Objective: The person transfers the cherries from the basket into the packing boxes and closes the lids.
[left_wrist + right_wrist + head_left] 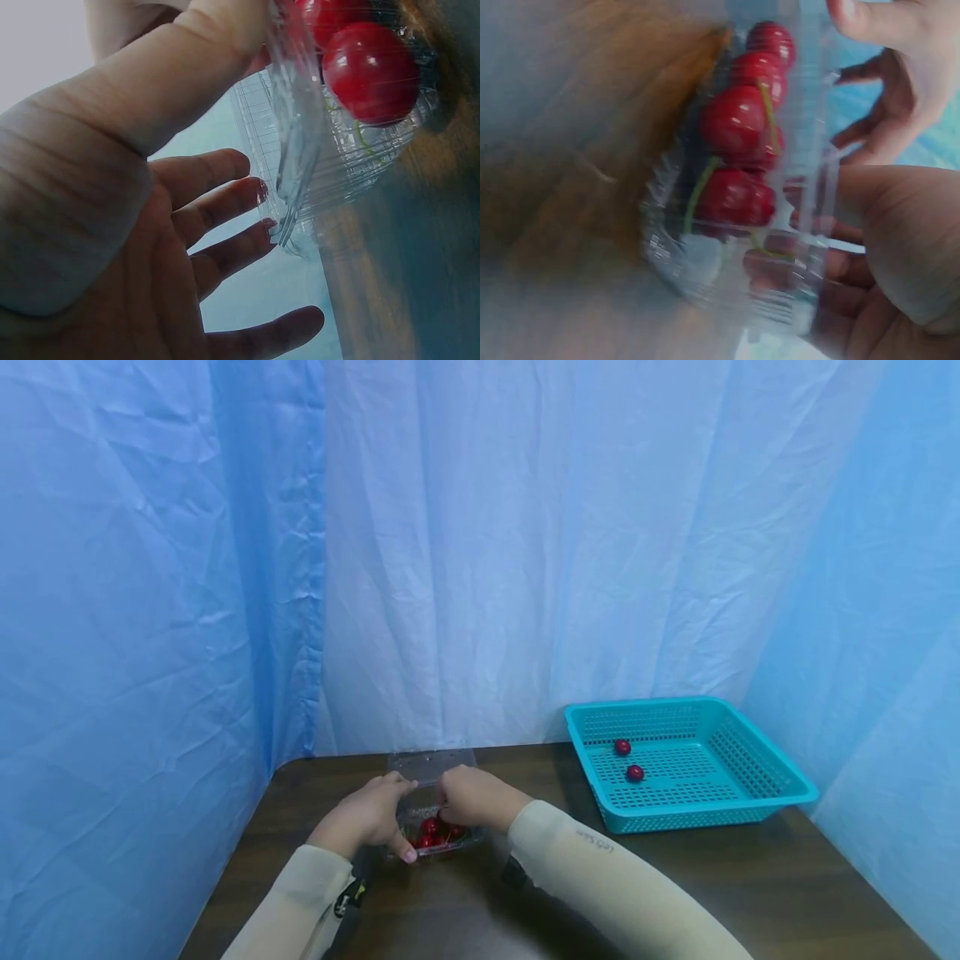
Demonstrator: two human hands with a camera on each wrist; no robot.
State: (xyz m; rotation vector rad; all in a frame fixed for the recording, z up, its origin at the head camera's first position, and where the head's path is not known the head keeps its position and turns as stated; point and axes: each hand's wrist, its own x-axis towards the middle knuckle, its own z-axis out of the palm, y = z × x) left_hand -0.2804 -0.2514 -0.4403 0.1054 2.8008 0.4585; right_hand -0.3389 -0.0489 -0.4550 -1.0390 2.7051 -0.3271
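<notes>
A clear plastic container point(438, 850) holding several red cherries point(429, 827), some with green stems, lies on the table with its lid point(431, 766) folded back. My left hand point(367, 814) is at the container's left side, thumb by the front corner. In the left wrist view its fingers point(225, 206) are spread and fairly straight, tips at the clear wall. My right hand point(476, 797) reaches down into the container from the right. Its fingertips point(769, 262) show through the plastic beside the cherries point(735, 124); I cannot tell whether they pinch one.
A turquoise perforated basket point(705, 814) stands at the right of the dark wooden table point(420, 918), with two cherries point(635, 773) on its bottom. Pale blue curtains point(525, 552) hang behind and on both sides of the table.
</notes>
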